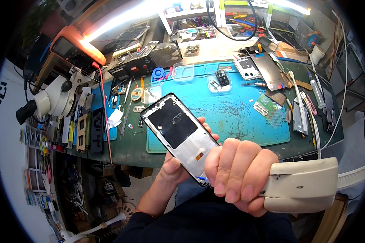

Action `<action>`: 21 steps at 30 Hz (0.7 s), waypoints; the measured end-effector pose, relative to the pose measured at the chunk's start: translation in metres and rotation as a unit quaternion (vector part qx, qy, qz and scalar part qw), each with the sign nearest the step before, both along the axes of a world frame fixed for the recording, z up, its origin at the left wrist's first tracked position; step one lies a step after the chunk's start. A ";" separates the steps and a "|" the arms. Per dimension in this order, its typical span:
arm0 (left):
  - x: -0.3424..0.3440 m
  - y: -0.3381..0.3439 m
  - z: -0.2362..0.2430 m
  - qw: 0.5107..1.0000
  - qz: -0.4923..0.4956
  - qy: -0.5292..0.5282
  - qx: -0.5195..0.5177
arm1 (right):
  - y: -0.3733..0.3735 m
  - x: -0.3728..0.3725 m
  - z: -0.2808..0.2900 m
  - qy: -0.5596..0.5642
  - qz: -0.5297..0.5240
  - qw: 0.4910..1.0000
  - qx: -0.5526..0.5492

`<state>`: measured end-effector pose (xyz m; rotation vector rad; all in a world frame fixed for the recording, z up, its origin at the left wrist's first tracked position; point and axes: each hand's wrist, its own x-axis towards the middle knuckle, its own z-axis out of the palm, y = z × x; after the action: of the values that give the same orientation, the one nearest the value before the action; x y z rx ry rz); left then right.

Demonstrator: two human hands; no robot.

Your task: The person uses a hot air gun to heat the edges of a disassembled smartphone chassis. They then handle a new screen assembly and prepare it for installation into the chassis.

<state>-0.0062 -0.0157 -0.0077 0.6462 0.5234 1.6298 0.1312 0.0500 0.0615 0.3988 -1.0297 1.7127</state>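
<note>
Broadly, a dark-green desk bears a blue work mat; above its near edge are held, at right, a beige handpiece, apparently a hot-air tool, and, at centre, a bare phone frame, inner face up and tilted. Right hand: grip clamped round the handpiece, whose working end is hidden behind the fingers. Left hand: grip clamped on the phone frame, thumb at its left edge, fingers beyond the right. Good practice, in judgement, calls for holding the frame by its rim alone, keeping fingertips out of any hot airflow and sweeping the tool evenly rather than dwelling, lest the black panel, the small orange-brown patch or the slim blue piece at the lower end scorch or lift. Inscriptions, likewise by size: dark lettering on the pale wall at far left is bent and partly cut off; markings on the orange multimeter are too fine to read; none can be made out on the frame.
</note>
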 end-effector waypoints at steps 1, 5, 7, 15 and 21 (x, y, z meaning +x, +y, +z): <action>0.000 0.000 0.000 1.000 0.002 0.001 -0.003 | 0.000 0.000 0.000 -0.002 0.002 1.000 -0.001; 0.000 0.000 -0.001 1.000 0.007 0.005 0.000 | 0.002 0.000 0.000 -0.009 0.013 1.000 -0.003; 0.001 0.000 0.001 1.000 0.010 0.008 -0.004 | 0.002 0.001 0.000 -0.012 0.013 1.000 -0.004; 0.001 0.000 0.000 1.000 0.004 -0.004 -0.009 | 0.004 0.000 0.000 -0.013 0.024 1.000 -0.001; 0.001 0.000 0.002 1.000 0.000 -0.003 -0.007 | 0.003 0.002 0.002 -0.016 0.025 1.000 -0.001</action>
<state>-0.0052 -0.0154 -0.0061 0.6316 0.5299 1.6265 0.1327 0.0532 0.0631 0.4000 -1.0500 1.7702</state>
